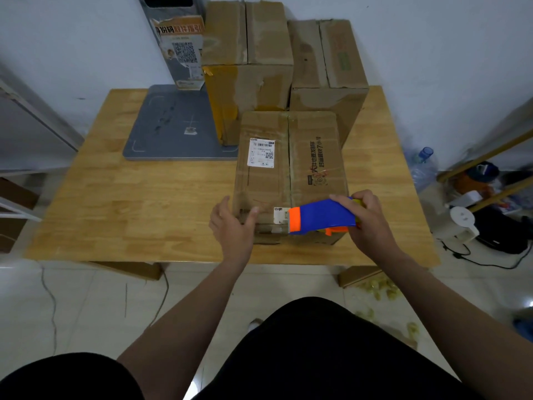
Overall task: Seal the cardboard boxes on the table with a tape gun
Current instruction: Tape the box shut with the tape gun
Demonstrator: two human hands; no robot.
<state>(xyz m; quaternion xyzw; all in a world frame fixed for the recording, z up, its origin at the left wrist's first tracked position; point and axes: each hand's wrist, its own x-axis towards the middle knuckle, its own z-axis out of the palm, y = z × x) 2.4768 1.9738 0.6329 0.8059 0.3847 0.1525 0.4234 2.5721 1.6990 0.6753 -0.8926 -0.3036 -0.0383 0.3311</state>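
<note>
Starting this seal cleanly depends on where you plant the tape gun [321,216]. Your right hand [367,220] has its fingers curled round the blue body, and the orange mouth sits at the near end of the nearest box [265,186], just over the centre seam [289,157]. That box lies close to the near edge of the bench [129,203], right of the middle. Two taller boxes [248,53] [326,67] stand behind it along the far edge.

Your left hand [233,223] is loose and spread, gripping nothing, with the thumb on the lid and the palm against the box's near-left corner. That looks like a good brace; press there firmly so the box cannot slide toward the far edge when you push the gun.

Anchor the tape a little way down the near face first, so the strip wraps the edge. Then tilt the mouth flat onto the lid and run straight along the seam, centred so both flaps are caught evenly. The white shipping label [261,153] lies left of the seam, so a straight line should miss it. I cannot tell whether the seam already carries fresh tape, since glare hides it. Press evenly, because slack will likely wrinkle.
</note>
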